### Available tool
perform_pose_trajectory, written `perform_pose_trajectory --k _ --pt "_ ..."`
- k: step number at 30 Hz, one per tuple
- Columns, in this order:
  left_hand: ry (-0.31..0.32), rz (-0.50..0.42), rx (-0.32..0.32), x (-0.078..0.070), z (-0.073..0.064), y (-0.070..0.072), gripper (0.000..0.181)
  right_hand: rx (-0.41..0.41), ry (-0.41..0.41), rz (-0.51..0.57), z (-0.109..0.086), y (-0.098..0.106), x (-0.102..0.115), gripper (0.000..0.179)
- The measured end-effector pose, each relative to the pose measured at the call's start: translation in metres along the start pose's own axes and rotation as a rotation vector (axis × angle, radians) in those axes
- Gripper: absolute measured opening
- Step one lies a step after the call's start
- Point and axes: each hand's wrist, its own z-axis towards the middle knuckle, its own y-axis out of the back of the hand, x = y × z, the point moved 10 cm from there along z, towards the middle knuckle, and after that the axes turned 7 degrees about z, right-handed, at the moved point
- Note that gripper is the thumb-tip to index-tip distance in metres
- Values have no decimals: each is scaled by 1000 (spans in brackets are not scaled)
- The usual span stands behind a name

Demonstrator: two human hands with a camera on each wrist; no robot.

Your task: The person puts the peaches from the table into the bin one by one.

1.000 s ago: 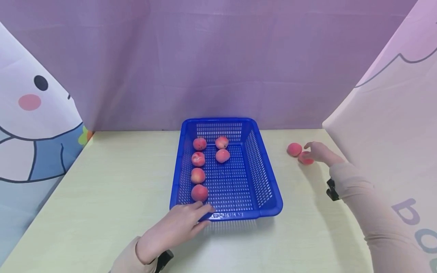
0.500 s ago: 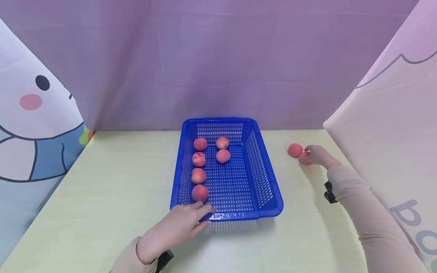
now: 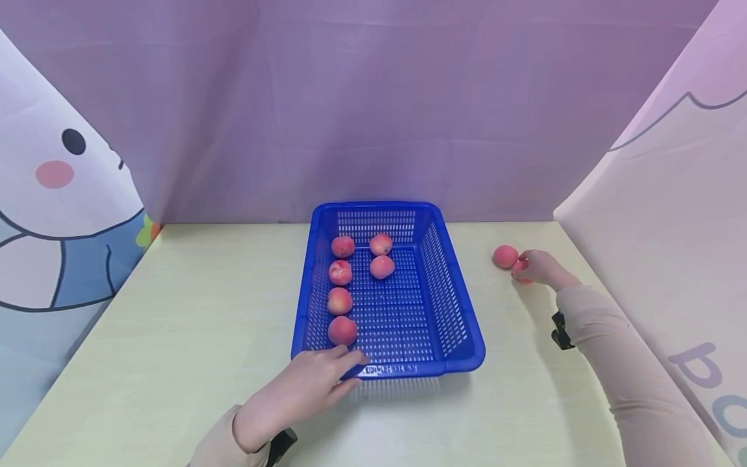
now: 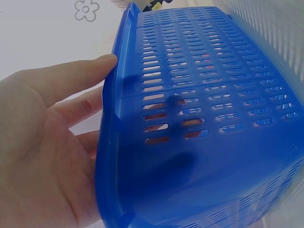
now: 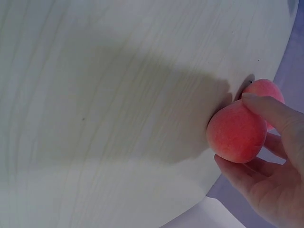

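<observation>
My left hand (image 3: 306, 383) grips the near-left rim of a blue plastic basket (image 3: 408, 370). In the left wrist view, the thumb lies on the outside of the rim and the other fingers reach over to the inner side. On the table at the right, my right hand (image 3: 544, 267) pinches a pinkish-red peach (image 5: 237, 133) between thumb and fingers. Close behind that fruit is a second loose peach (image 3: 505, 257). Inside the basket several peaches form a column along the left wall, the nearest peach (image 3: 342, 331) by my left fingers. Two more, including this peach (image 3: 382, 266), sit beside them.
A pale wood-grain table (image 3: 192, 324) carries everything. A purple cloth (image 3: 373, 110) hangs behind it, a printed cartoon sheet (image 3: 58, 214) stands at the left, and a white printed sheet (image 3: 671, 259) borders the right side.
My right hand has lowered slightly and closed its thumb and fingers on the nearer loose peach. The left hand and basket have stayed put.
</observation>
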Motion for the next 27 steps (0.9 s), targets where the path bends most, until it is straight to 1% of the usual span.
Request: perform_pose_trajectory --k 9,15,20,22,27 --pt "1 -3 2 -1 0 0 17 -8 23 -5 -4 5 2 46" --pt "-3 1 -4 -1 0 1 17 -23 52 -19 -6 10 4 40" --pt "2 -7 5 -1 0 0 17 -13 43 -41 -6 14 5 39" --pt "4 -9 7 0 0 0 17 -9 43 -44 -6 17 7 39" --pt "-3 -4 -1 0 0 1 17 -11 73 -92 -6 27 17 41"
